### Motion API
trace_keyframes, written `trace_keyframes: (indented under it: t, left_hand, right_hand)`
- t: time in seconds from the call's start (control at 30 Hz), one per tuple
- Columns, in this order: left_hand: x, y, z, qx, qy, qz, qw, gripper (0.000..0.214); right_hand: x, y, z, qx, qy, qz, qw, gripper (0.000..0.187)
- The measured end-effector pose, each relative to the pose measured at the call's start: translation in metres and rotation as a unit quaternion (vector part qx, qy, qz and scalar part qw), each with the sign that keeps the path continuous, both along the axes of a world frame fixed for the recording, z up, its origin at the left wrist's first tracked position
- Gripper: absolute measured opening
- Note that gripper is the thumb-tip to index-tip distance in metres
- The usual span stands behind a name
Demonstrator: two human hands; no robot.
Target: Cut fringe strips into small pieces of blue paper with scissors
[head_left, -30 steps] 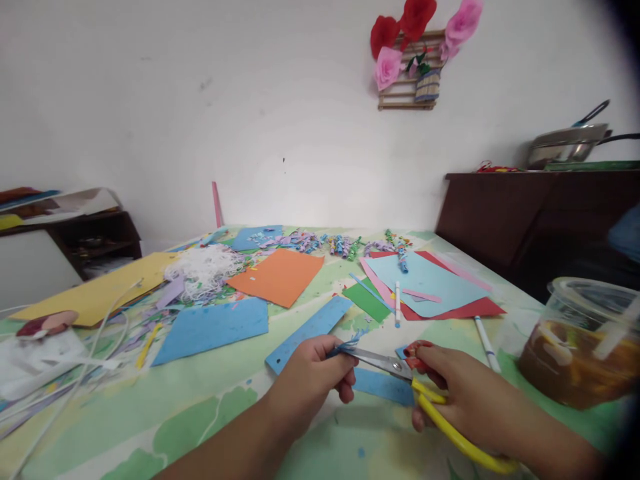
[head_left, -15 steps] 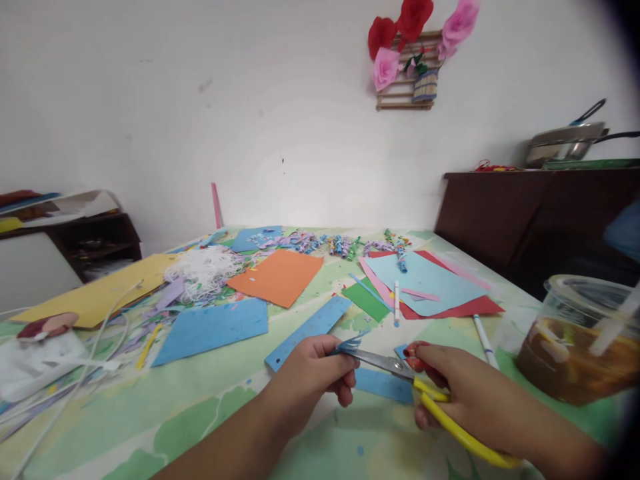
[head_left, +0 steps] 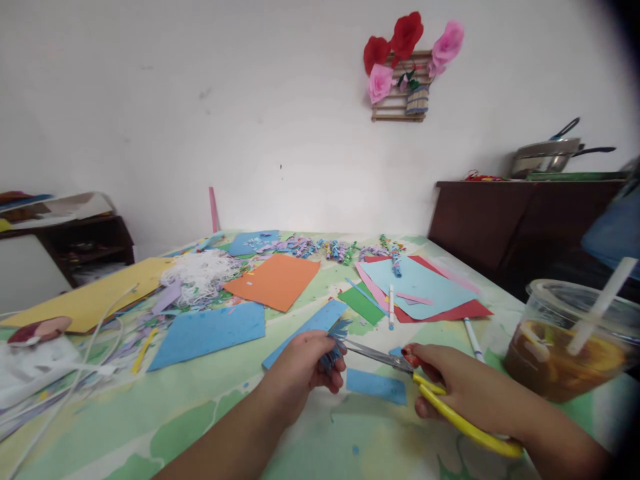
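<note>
My left hand (head_left: pixel 305 370) pinches a piece of blue paper (head_left: pixel 331 357) whose edge is cut into a fringe of thin strips. In my right hand (head_left: pixel 450 387) is a pair of scissors (head_left: pixel 463 423) with yellow handles, its metal blades pointing left and reaching the fringed paper. Just below the blades, a blue paper strip (head_left: pixel 377 387) lies on the tablecloth. A longer blue strip (head_left: pixel 305 330) rests behind my left hand, partly covered by it.
A plastic cup of brown drink (head_left: pixel 555 360) with a straw stands at the right. Behind lie orange paper (head_left: pixel 277 283), light blue paper (head_left: pixel 425 283), a white marker (head_left: pixel 391 307) and a heap of white shreds (head_left: pixel 203 277). A white cable (head_left: pixel 80 380) runs along the left.
My left hand has shifted slightly left and turned the blue paper, so more of its fringe shows. The scissor blades now look slightly apart. The whole view has shifted a little.
</note>
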State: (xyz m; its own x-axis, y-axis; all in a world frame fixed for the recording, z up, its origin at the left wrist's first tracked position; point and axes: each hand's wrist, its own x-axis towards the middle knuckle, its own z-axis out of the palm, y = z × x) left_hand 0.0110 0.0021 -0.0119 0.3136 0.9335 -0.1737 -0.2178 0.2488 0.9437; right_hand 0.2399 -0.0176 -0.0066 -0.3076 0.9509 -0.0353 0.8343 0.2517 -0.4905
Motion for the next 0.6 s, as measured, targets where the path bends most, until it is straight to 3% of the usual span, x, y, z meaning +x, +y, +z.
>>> trace_keyframes:
  t: [0.27, 0.4, 0.6]
  left_hand:
    - [-0.001, 0.003, 0.001, 0.002, 0.024, 0.039, 0.999, 0.022]
    - [0.001, 0.003, 0.001, 0.013, 0.055, 0.034, 0.998, 0.028]
    - [0.005, 0.005, -0.01, 0.049, 0.116, 0.042, 0.991, 0.02]
  right_hand:
    - [0.001, -0.001, 0.006, -0.002, 0.077, 0.04, 0.996, 0.018]
    - [-0.013, 0.002, -0.003, 0.007, 0.138, 0.03, 0.99, 0.017]
    - [-0.044, -0.004, -0.018, 0.005, 0.242, -0.001, 0.97, 0.024]
